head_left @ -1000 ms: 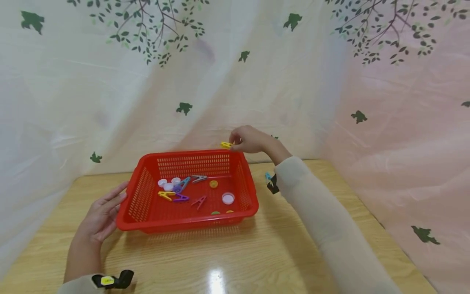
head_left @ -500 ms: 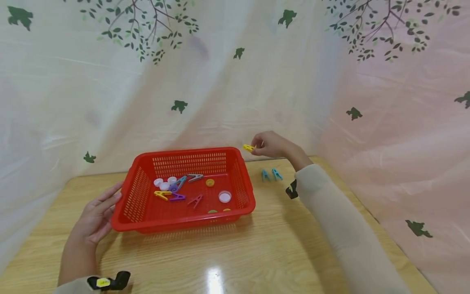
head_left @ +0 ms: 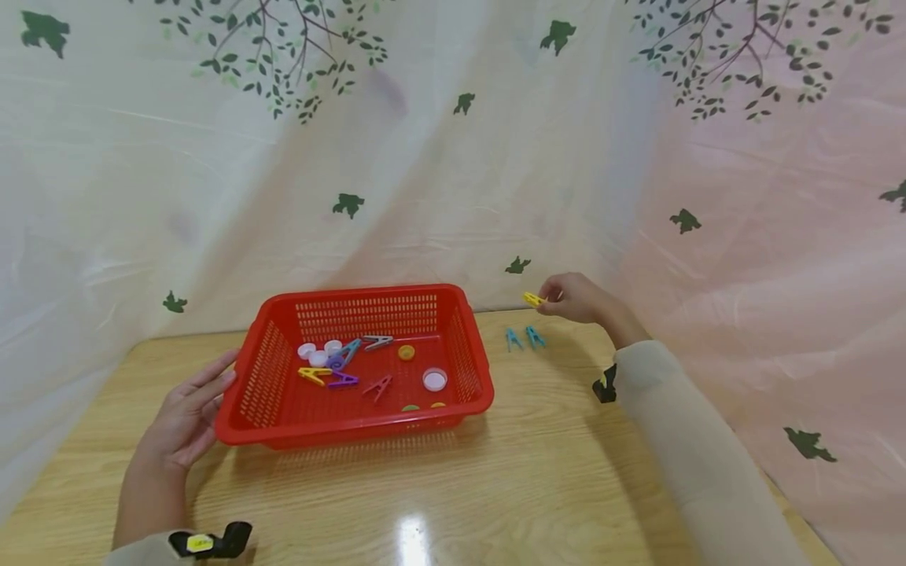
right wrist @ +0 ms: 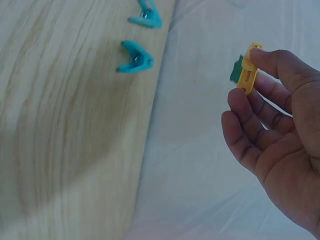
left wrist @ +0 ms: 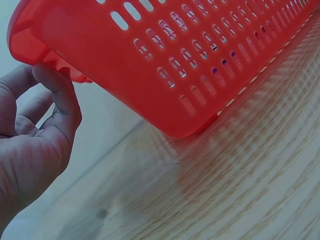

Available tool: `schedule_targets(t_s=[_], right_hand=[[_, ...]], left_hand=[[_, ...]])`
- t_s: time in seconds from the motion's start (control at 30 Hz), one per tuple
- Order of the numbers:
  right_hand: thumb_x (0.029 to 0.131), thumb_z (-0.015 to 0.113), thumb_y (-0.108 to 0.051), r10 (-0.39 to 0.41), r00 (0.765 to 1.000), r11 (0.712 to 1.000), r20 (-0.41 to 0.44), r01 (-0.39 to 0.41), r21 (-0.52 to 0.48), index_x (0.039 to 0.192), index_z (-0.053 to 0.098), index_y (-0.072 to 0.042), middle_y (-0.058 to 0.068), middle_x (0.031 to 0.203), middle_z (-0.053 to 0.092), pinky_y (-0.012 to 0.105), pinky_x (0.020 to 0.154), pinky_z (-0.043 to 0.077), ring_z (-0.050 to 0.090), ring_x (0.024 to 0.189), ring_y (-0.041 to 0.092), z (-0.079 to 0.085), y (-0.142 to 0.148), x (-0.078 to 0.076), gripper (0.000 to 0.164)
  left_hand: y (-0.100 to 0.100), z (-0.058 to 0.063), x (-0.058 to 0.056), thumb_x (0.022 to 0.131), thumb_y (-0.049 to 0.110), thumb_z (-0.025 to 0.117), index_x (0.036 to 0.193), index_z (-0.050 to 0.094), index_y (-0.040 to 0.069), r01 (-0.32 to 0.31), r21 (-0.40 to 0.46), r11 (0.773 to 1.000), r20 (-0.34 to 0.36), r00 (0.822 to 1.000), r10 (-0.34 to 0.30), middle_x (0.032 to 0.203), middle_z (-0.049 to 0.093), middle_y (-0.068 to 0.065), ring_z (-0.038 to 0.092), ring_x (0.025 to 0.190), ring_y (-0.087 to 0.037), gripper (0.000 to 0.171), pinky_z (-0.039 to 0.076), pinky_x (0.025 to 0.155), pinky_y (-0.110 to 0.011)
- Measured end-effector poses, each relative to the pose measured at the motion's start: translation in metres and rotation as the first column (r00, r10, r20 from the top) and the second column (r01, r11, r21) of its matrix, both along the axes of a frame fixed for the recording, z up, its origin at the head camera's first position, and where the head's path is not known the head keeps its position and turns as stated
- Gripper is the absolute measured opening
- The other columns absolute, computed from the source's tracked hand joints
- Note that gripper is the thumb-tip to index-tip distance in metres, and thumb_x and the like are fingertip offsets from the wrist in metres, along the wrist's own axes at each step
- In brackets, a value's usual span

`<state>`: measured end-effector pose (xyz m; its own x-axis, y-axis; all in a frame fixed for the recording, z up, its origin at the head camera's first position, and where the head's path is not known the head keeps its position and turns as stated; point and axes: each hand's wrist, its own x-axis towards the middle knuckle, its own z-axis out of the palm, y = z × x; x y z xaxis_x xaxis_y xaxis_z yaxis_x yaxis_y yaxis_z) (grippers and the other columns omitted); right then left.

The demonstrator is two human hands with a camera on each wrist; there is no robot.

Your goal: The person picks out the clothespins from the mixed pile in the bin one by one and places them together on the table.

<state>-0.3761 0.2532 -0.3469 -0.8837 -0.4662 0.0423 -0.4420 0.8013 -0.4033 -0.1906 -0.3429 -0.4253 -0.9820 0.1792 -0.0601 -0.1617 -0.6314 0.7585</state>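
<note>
My right hand (head_left: 575, 297) pinches a yellow clothespin (head_left: 533, 299) between thumb and fingers, above the table's back edge. In the right wrist view the thumb presses on this clothespin (right wrist: 248, 72), and the other fingers are bent beneath it. Two blue clothespins (head_left: 513, 339) lie side by side on the table just below that hand. At the left end of a red plastic basket (head_left: 467, 346), my left hand (head_left: 185, 413) holds the rim. The left wrist view shows its fingers (left wrist: 59, 90) curled under the basket's lip.
Inside the basket are a yellow clothespin (head_left: 314, 376), a purple one (head_left: 344, 380), a pink one (head_left: 378, 387), a grey one (head_left: 378, 341) and a blue one (head_left: 348, 351), plus several round caps (head_left: 435, 380). A patterned cloth (head_left: 425, 196) hangs behind the wooden table (head_left: 531, 464).
My right hand has carried the yellow clothespin rightward from over the basket's back right corner to beyond the two blue clothespins. My left hand stays on the basket.
</note>
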Motion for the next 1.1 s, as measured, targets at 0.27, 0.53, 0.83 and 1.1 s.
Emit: schedule_targets(t_s=[0.27,0.53,0.83,1.1], right_hand=[[0.097,0.072,-0.023,-0.087,0.995,0.996,0.042,0.088,-0.017,0.106,0.069,-0.003,0.009,0.099,0.070,0.049,0.084,0.055,0.063,0.092,0.026,-0.015,0.031,0.008,0.022],[0.097,0.072,-0.023,-0.139,0.984,0.989,0.109,0.143,-0.033,0.109,0.069,0.004,0.016,0.100,0.071,0.045,0.080,0.057,0.065,0.089,0.026,-0.035,0.041,0.010,0.029],[0.096,0.073,-0.018,-0.192,0.949,0.971,0.249,0.220,-0.091,0.099,0.071,0.005,0.008,0.075,0.069,0.028,0.062,0.049,0.057,0.066,0.014,-0.065,0.043,0.009,0.023],[0.096,0.073,-0.026,-0.290,0.922,0.948,0.257,0.313,-0.051,0.104,0.071,0.002,0.005,0.077,0.067,0.028,0.062,0.049,0.057,0.069,0.015,-0.075,0.041,0.011,0.029]], left_hand=[[0.002,0.000,-0.002,0.108,0.005,0.046,0.134,0.070,0.022,0.015,0.011,1.000,-0.003,1.000,-0.015,0.125,0.073,-0.003,0.072,0.108,-0.022,0.039,0.058,0.091,-0.042],[0.002,-0.001,-0.001,0.108,0.005,0.048,0.134,0.070,0.023,0.004,0.000,1.000,0.002,1.000,-0.004,0.125,0.073,-0.002,0.072,0.108,-0.021,0.039,0.059,0.090,-0.042],[0.001,-0.001,-0.001,0.108,0.005,0.048,0.134,0.070,0.023,-0.003,-0.004,1.000,0.001,1.000,0.003,0.125,0.073,-0.003,0.072,0.108,-0.021,0.039,0.059,0.090,-0.041],[0.000,0.000,0.000,0.108,0.006,0.047,0.133,0.071,0.023,-0.002,-0.006,1.000,0.005,1.000,0.002,0.123,0.073,-0.003,0.073,0.106,-0.021,0.039,0.059,0.089,-0.041]])
